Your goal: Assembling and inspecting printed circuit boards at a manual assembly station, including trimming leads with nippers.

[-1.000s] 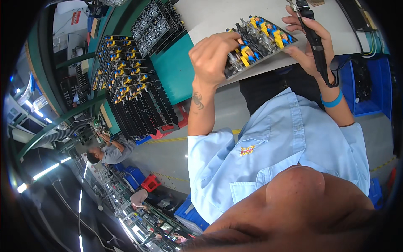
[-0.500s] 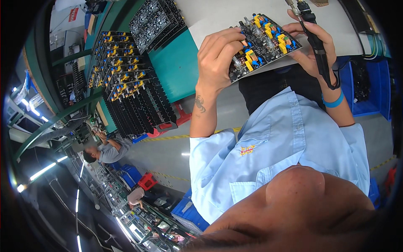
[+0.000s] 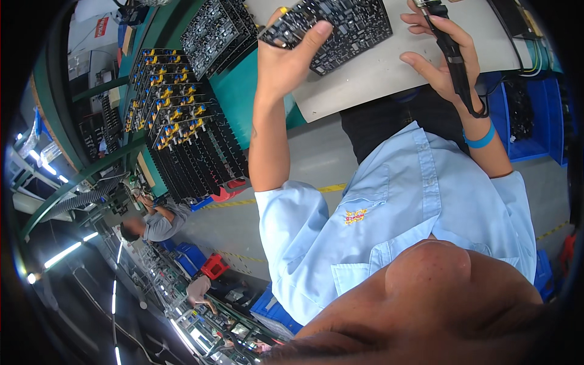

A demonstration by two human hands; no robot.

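My left hand (image 3: 289, 64) grips a black circuit board (image 3: 350, 33) by its left edge, thumb lying over the face. The board is tilted, and its side dotted with small flat silvery parts faces me; a bit of yellow shows at its upper left edge. In my right hand (image 3: 447, 70) rests a slim black corded tool (image 3: 453, 55) with a metal front end, lying across the palm by the index finger. Some right-hand fingers and the thumb are spread, apart from the board. A pale bench mat (image 3: 365, 85) lies beneath both hands.
Left stand racked boards (image 3: 176, 109) with yellow and blue parts. Behind them lean more dark boards (image 3: 216, 36) on a green surface (image 3: 234, 85). Blue bins (image 3: 550, 121) sit below the bench's right end. A seated person (image 3: 161, 222) works farther off.
My left hand has moved left and turned the board over, from its yellow-and-blue component side to its flat side. My right hand has let go of the board's edge, keeping the tool.
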